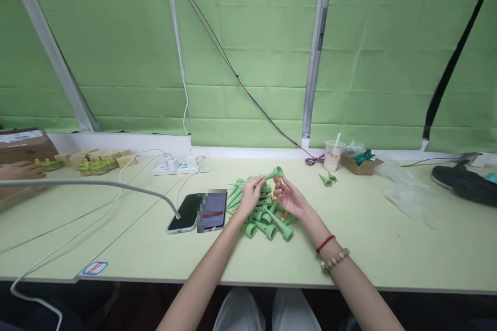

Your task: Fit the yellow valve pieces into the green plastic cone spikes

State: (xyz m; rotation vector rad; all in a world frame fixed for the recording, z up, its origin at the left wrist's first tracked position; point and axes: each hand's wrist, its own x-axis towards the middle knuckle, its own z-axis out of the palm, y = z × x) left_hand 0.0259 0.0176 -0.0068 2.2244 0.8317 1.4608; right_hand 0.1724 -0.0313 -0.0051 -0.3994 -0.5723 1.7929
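Observation:
My left hand pinches the narrow part of a green plastic cone, its wide hollow end pointing right. Close beside that end is my right hand, with thumb and fingers closed together; a small yellowish bit seems to be at the fingertips, too small to name. Under both hands lies a pile of similar green cones, some with their open round ends toward me. Small yellow pieces show among them. The hands partly hide the pile.
Two phones lie left of the pile, near a power strip and loose cables. At the back right stand a drink cup and a small cardboard box. A plastic bag lies right. Another person's hand is far left.

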